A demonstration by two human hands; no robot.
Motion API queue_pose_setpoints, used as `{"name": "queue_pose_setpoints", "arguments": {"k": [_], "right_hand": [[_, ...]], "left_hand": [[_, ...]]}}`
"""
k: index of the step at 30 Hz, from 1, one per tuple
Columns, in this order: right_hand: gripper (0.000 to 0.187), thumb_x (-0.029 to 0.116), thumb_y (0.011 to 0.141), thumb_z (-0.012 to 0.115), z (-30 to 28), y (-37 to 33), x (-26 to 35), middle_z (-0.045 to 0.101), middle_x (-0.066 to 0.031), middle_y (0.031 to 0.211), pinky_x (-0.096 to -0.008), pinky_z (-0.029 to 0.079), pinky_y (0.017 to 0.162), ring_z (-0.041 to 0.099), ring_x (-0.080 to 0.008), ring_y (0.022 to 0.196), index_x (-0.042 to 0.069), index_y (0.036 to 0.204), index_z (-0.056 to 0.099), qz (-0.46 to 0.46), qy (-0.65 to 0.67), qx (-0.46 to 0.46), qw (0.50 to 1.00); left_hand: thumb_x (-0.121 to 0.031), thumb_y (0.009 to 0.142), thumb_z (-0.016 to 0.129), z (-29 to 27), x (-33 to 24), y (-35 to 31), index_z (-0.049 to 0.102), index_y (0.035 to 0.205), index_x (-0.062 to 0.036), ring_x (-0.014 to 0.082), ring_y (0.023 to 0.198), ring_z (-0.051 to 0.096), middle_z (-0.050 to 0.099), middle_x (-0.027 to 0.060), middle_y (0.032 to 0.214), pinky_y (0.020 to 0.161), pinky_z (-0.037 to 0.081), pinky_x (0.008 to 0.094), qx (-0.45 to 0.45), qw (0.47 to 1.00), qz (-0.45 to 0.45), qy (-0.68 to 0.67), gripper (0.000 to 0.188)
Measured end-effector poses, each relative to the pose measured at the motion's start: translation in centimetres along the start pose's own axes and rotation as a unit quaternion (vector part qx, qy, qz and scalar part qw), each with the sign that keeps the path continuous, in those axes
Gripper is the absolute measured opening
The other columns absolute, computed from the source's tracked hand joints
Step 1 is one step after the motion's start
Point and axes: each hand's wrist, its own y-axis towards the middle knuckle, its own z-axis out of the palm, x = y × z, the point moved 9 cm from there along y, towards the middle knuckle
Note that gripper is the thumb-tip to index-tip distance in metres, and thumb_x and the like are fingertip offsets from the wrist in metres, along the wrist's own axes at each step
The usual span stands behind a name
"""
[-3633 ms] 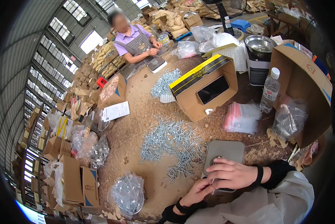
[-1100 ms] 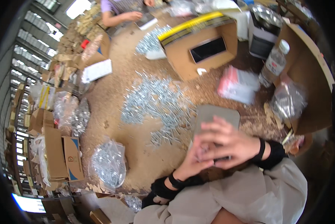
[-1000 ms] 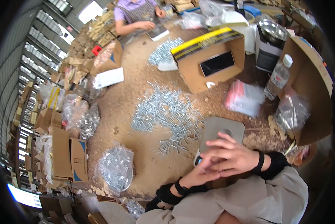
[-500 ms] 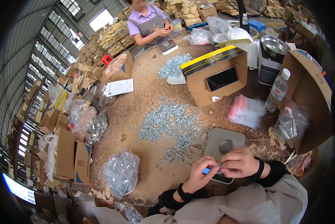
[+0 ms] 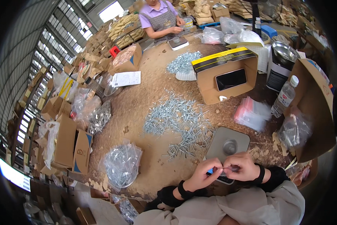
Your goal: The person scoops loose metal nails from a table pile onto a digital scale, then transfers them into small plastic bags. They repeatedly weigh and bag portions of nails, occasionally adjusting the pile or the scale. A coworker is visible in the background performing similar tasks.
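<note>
My left hand [image 5: 203,174] and my right hand [image 5: 244,168] meet at the front edge of the table, fingertips pinched together. Between them they grip a small clear plastic bag [image 5: 224,172], mostly covered by my fingers; its contents cannot be made out. Just beyond and below my hands lies a grey scale [image 5: 218,144] with a small round dish [image 5: 230,146] on it. Loose silvery screws [image 5: 176,118] are spread in a heap to the left of the scale. A stack of clear zip bags with red edges [image 5: 252,113] lies beyond the scale, to the right.
A bag full of screws [image 5: 121,168] sits at front left. An open carton [image 5: 209,90] holds a phone [image 5: 231,79]. At right stand a water bottle [image 5: 285,96] and a large carton [image 5: 314,108]. Across the table, a person [image 5: 159,22] works beside another scale [image 5: 178,43].
My view has shifted, so the table things sit slightly differently in the picture. My fingertips have drawn into a tighter pinch on the small bag. The person opposite has moved their hands apart.
</note>
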Motion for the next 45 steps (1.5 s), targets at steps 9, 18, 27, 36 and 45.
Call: {"name": "queue_pose_setpoints", "arguments": {"k": [9,18,27,36,45], "right_hand": [[0.013,0.003,0.071,0.072,-0.7,-0.8,-0.6,0.056,-0.0050,0.062,-0.0323,0.039,0.051,0.053,-0.0209,0.052,0.006,0.073,0.059,0.001,0.020,-0.046,0.999],[0.017,0.005,0.072,0.074,-0.8,-0.9,0.2,0.057,-0.0032,0.059,-0.0313,0.039,0.051,0.051,-0.0201,0.049,0.008,0.068,0.057,-0.038,0.007,-0.048,0.998],[0.023,0.014,0.081,0.076,-2.7,-2.8,-0.9,0.057,-0.0025,0.059,-0.0321,0.041,0.054,0.053,-0.0197,0.053,0.007,0.073,0.056,-0.065,0.048,-0.157,0.984],[0.019,0.010,0.077,0.077,-1.8,-1.1,2.7,0.058,-0.0026,0.061,-0.0340,0.041,0.053,0.052,-0.0239,0.049,0.009,0.074,0.058,-0.181,-0.107,-0.089,0.974],[0.021,0.015,0.077,0.074,-3.5,0.5,0.3,0.065,-0.0090,0.085,-0.0387,0.048,0.066,0.062,-0.0308,0.073,0.006,0.092,0.063,-0.057,-0.206,-0.119,0.970]], "left_hand": [[-0.004,0.095,0.062,-0.8,-0.2,0.1,0.058,0.092,-0.0024,0.0153,0.079,0.057,0.061,0.0064,0.089,0.070,0.044,0.0286,-0.086,0.989,0.017,-0.123,0.006],[-0.009,0.099,0.059,-2.7,-1.1,-1.1,0.057,0.098,-0.0034,0.0140,0.090,0.058,0.059,0.0060,0.093,0.081,0.047,0.0296,-0.147,0.980,0.057,-0.117,0.006],[-0.015,0.102,0.055,-18.6,-4.6,-11.9,0.054,0.098,-0.0108,0.0163,0.096,0.063,0.063,0.0045,0.104,0.088,0.051,0.0347,-0.587,0.805,0.059,-0.062,0.006],[-0.015,0.096,0.064,-29.7,-4.1,-20.2,0.056,0.104,0.0000,0.0358,0.106,0.062,0.068,0.0217,0.109,0.097,0.044,0.0424,-0.415,0.735,-0.247,0.475,0.019],[-0.022,0.078,0.081,-22.1,-2.3,-9.8,0.062,0.115,-0.0011,0.0339,0.099,0.062,0.067,0.0156,0.104,0.084,0.049,0.0417,-0.279,0.812,-0.265,0.439,0.046]]}}
